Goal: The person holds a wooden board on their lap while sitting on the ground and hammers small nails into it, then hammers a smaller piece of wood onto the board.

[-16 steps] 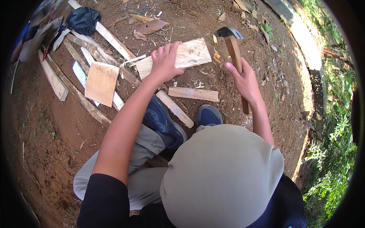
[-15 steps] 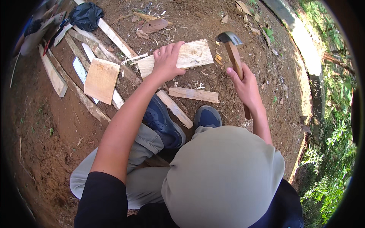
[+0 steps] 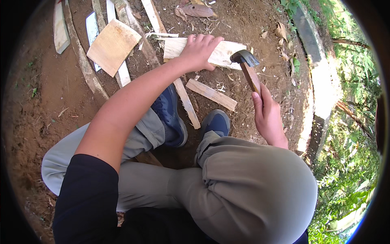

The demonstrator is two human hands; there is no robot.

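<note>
A pale, rough-edged wooden board (image 3: 228, 53) lies in front of my feet. My left hand (image 3: 199, 52) is closed across it, fingers over the far edge and thumb at the near edge. My right hand (image 3: 269, 115) is wrapped round the wooden handle of a claw hammer (image 3: 249, 75). Its dark metal head overlaps the board's right end in view; I cannot tell whether they touch. Two narrow wood strips, one slanting (image 3: 211, 94) and one by my left shoe (image 3: 187, 103), lie nearer to me.
A squarish wood piece (image 3: 113, 46) rests across several long strips on the left. My blue shoes (image 3: 216, 123) stand on brown soil (image 3: 61, 93) with shavings and dry leaves (image 3: 198, 10). A concrete edge (image 3: 315, 51) and green plants (image 3: 345, 179) run along the right.
The hammer head has come from beyond the board's right side to over its right end. My left hand keeps its hold on the board. The whole view has shifted and turned somewhat.
</note>
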